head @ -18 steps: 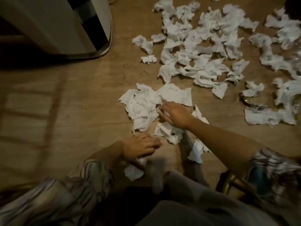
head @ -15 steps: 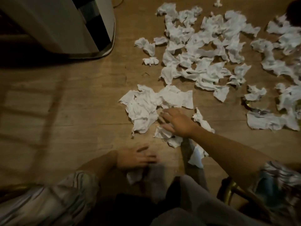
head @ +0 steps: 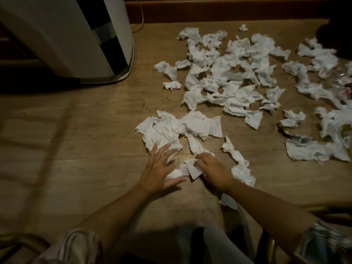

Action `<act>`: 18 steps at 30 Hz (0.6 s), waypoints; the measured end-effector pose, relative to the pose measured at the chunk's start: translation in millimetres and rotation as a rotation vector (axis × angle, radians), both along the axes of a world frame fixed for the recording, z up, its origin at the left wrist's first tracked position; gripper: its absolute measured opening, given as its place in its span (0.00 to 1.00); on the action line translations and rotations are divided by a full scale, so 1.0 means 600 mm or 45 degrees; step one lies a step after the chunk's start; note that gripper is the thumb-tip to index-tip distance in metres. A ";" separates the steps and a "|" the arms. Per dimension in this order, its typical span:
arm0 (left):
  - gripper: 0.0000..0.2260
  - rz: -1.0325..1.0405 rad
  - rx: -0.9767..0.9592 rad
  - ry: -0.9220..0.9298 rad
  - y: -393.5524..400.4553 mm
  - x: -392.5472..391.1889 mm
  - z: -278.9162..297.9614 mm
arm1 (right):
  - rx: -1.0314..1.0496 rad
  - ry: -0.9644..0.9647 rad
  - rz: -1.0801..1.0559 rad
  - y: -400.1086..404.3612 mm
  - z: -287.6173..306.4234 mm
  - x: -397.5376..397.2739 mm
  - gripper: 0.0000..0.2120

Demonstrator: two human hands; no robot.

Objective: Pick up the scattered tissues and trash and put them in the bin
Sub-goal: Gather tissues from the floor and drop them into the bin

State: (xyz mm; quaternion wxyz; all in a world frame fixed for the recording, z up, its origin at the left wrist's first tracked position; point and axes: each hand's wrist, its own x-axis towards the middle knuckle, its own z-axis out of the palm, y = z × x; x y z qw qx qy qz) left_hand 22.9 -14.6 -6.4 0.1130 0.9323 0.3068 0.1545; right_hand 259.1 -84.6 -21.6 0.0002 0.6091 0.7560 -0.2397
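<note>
Crouching over the brown wood-plank floor (head: pixel 95 130), both hands down near its near edge. My left hand (head: pixel 159 171) lies flat w/ fingers spread, tips on the big crumpled white tissue clump (head: pixel 177 128), grip loose, holding nothing. My right hand (head: pixel 212 171) curls its grip round a small creased white tissue scrap (head: pixel 188 168) btwn the two hands. More scattered white tissues (head: pixel 228 73) cover the floor toward the far right corner. Tall white bin w/ black stripe (head: pixel 76 35) stands at far left.
</note>
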 end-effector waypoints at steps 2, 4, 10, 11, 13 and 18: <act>0.22 0.213 -0.034 -0.116 0.025 0.028 0.029 | 0.044 0.047 -0.069 -0.002 0.003 0.002 0.23; 0.16 0.399 -0.065 -0.203 0.052 0.050 0.043 | -0.013 0.108 -0.250 -0.005 0.004 -0.003 0.26; 0.09 0.583 -0.360 -0.081 0.118 0.071 -0.004 | -0.106 0.162 -0.712 0.002 0.002 -0.011 0.29; 0.17 0.604 -0.428 0.004 0.119 0.067 -0.020 | -0.136 0.105 -0.739 0.006 0.005 -0.010 0.30; 0.32 0.615 -0.528 0.139 0.113 0.048 -0.051 | -0.084 0.103 -0.818 0.013 0.013 -0.009 0.33; 0.35 0.501 -0.492 0.113 0.071 -0.018 -0.098 | 0.262 0.460 -1.024 0.067 0.020 -0.015 0.20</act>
